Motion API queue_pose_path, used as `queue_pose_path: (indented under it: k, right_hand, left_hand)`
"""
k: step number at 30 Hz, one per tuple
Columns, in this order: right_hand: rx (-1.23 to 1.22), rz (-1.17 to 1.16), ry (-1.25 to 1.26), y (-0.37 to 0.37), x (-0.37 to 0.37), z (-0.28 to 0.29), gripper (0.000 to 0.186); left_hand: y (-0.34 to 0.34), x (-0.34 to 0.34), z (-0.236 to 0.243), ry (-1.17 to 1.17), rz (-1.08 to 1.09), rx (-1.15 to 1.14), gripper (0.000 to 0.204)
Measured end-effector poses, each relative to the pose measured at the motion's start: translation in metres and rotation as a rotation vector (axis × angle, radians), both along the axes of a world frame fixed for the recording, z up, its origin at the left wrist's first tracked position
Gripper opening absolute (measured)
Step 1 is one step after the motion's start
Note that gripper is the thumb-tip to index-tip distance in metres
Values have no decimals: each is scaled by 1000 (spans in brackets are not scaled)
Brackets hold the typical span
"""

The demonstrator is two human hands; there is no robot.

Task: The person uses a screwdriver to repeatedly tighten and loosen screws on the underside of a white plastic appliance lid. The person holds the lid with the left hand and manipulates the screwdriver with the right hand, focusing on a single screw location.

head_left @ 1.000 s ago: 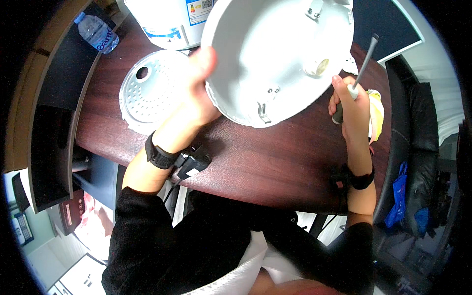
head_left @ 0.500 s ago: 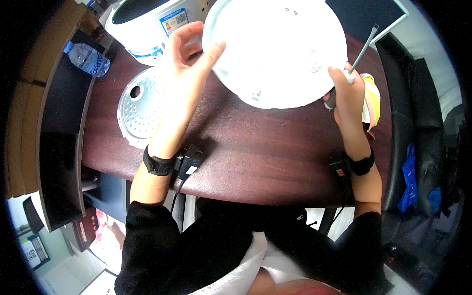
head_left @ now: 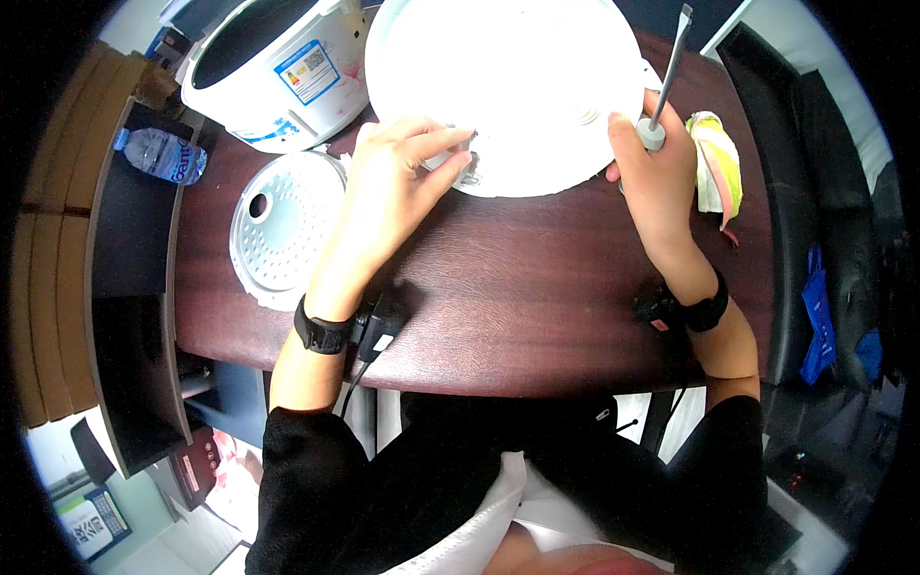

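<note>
A large round white lid (head_left: 508,86) is held tilted above the table at the far middle. At its lower left rim, my left hand (head_left: 402,168) has thumb and forefinger pinched at a small greyish part (head_left: 471,171), too small to name. My right hand (head_left: 661,172) is wrapped round the pale handle of a screwdriver (head_left: 675,72), whose metal shaft points up and away. That hand is also close against the lid's right edge. A perforated pale disc (head_left: 287,230) with one larger hole lies flat left of my left forearm.
Behind the disc stands a white rice cooker body (head_left: 297,91) with a blue label. A water bottle (head_left: 163,155) is on the dark shelf (head_left: 129,254) at left. A crumpled yellow and white cloth (head_left: 714,163) lies right on the brown table (head_left: 517,307).
My left hand has moved right and nearer, from spread fingers beside the lid to a pinch at its lower rim. The lid has shifted a little left; the screwdriver now stands more upright.
</note>
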State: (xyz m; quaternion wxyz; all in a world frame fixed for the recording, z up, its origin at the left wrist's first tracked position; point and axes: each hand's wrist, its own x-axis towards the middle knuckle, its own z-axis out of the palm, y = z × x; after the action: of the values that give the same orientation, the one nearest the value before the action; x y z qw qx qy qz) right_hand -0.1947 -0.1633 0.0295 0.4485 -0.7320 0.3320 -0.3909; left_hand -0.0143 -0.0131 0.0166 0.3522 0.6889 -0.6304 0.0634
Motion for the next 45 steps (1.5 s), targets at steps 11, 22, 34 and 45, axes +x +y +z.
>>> queue_pose_path:
  k: [11, 22, 34, 45]
  right_hand:
    - [-148, -7, -53, -4, -1, -10, 26]
    - [41, -15, -2, -2, -2, 1, 26]
    - [-299, 39, -159, 7, -7, -8, 27]
    - [-394, 60, -203, 6, -6, -12, 28]
  left_hand:
    - [-3, -6, 0, 96, -16, 47, 20]
    - [-3, -5, 2, 144, 29, -22, 15]
    - [0, -6, 7, 223, 98, -101, 10]
    - [-1, -4, 5, 301, 98, -138, 7]
